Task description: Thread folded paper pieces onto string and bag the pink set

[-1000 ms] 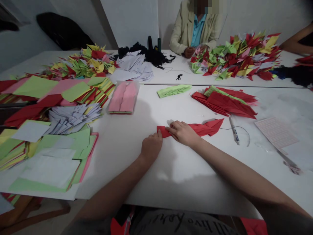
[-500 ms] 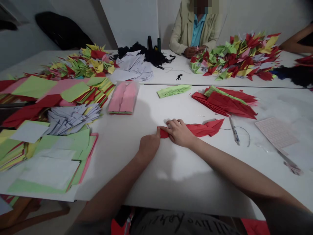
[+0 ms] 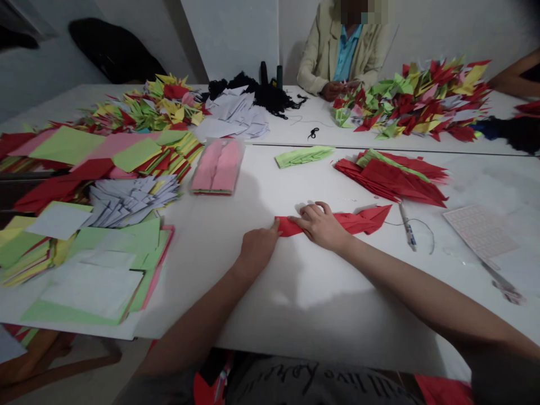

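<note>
The red folded paper strip (image 3: 367, 221) is lying flat on the white bench (image 3: 295, 304), pinned under the right grip (image 3: 320, 226), which is open with its fingers spread, pressing down rather than closing on anything. The change from a second ago is the left grip (image 3: 258, 248): it was bunched up against the strip's end, and now just the index fingertip (image 3: 276, 223) is out touching that end. Its thumb's hidden, so I can't tell if it's pinching.

Just right of the right grip sit a pen (image 3: 407, 228) and a pink grid sheet (image 3: 481, 230). Ahead of it are a red paper stack (image 3: 392, 181) and a green folded bundle (image 3: 304, 156). Left of the left grip are a pink packet (image 3: 218, 166) and white folded slips (image 3: 130, 199). Way past both grips, a seated person's hands (image 3: 340, 89) are beside a big pile of folded paper pieces (image 3: 415, 101).
</note>
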The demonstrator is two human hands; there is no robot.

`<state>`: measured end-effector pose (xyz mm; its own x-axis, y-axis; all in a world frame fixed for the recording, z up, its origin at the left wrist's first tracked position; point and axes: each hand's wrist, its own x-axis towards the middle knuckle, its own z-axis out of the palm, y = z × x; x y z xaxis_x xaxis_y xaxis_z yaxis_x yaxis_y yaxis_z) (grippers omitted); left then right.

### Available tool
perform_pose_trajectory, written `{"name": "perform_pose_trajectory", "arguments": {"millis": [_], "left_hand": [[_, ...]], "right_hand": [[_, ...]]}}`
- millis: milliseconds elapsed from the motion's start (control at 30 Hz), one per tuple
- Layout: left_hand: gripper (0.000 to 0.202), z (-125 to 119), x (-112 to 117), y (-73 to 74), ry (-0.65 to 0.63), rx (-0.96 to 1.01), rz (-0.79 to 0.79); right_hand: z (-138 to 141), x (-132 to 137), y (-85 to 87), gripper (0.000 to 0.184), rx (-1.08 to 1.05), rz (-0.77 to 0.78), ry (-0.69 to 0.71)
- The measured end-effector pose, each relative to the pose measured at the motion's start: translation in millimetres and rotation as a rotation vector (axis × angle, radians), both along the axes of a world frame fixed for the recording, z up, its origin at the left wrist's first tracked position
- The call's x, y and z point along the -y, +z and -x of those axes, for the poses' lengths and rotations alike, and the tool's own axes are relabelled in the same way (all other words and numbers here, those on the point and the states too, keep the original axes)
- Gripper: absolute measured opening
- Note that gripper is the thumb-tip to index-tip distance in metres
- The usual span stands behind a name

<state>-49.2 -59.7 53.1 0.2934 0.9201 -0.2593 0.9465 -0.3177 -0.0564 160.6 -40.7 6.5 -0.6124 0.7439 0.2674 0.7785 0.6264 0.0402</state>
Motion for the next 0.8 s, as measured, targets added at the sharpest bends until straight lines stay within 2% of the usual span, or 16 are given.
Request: {"name": "perform_pose_trajectory", "arguments": {"millis": [267,533,700,800], "left_hand": [[0.066,1,3,2.8,0.013,0.085,-0.019],[0.061,9,2,5.3,-0.021,0.143,-0.015],[0.062,20,-2,9.8,-0.185,0.322,-0.092],[0.061,23,-4,6.6,-0.298,0.365,-0.14]], "right_hand": [[4,18,-7.4,0.032,-0.107,-0.064,-0.107],[2,29,-8.5,0.023,-0.192,-0.164,-0.096],[3,32,-5.0,0.023,-0.273,-0.198,-0.032],[9,33,-0.5,0.037,-0.284,-0.12,0.031]]}}
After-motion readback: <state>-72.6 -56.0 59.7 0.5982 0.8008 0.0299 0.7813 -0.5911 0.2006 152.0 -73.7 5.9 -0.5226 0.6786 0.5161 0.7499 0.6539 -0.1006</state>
